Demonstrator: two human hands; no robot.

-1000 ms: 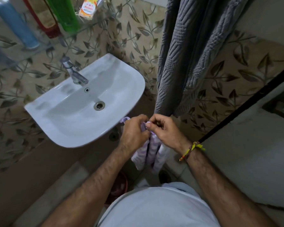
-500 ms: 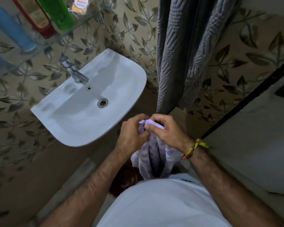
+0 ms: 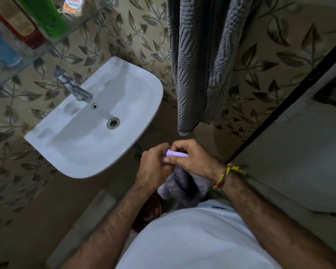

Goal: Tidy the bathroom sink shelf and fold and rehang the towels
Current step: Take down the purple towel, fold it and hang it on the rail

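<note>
A small lilac towel (image 3: pixel 179 183) is bunched between both hands in front of the person's white shirt (image 3: pixel 192 239), just off the near right edge of the white sink (image 3: pixel 124 156); its folded top edge shows pale between the fingers and the rest hangs down in loose folds. The left hand (image 3: pixel 153 167) has its fingers curled round the cloth from the left, and the right hand (image 3: pixel 194 160), with a yellow and red thread band (image 3: pixel 224 176) at the wrist, pinches the top edge between thumb and bent fingers. Above them a grey textured towel (image 3: pixel 200 65) hangs against the leaf-patterned wall tiles (image 3: pixel 124 35). Over the tap (image 3: pixel 74 88), a glass shelf (image 3: pixel 52 38) holds a green bottle (image 3: pixel 45 14), a red bottle (image 3: pixel 17 24) and a blue bottle (image 3: pixel 0 47)
</note>
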